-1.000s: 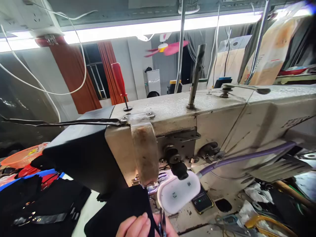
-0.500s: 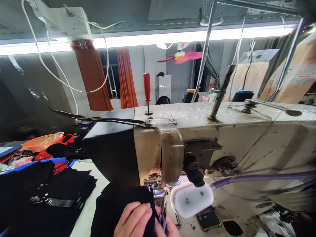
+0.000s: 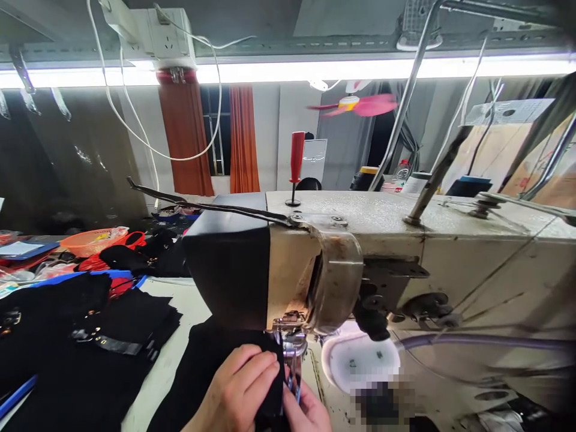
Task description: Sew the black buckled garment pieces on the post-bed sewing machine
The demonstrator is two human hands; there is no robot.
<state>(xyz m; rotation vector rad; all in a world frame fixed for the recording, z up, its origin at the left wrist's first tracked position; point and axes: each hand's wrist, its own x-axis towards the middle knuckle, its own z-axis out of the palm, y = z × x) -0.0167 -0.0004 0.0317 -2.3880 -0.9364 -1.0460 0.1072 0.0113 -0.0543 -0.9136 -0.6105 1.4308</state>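
Note:
A piece of black fabric (image 3: 193, 366) lies under the needle end of a sewing machine (image 3: 292, 276). My left hand (image 3: 243, 387) is closed on the fabric, its fingers bent over the right-hand edge close to the presser foot (image 3: 294, 345). On the other side of that edge, my right hand (image 3: 310, 411) pinches the fabric with its thumb. A narrow shiny metal piece (image 3: 294, 384) shows between the right thumb and fingers; whether the hand holds it is unclear. The bottom of the picture cuts off part of both hands.
Stacked black fabric pieces (image 3: 112, 324) with metal fittings lie at left, before an orange basket (image 3: 94, 241). A red-handled screwdriver (image 3: 296, 157) stands on the machine head. A white lamp (image 3: 362, 360) hangs right of the needle. A thin dark arm (image 3: 202, 207) juts left.
The view has swung left, so the machine and background sit further right. Both hands stay at the fabric edge by the presser foot, with little visible movement.

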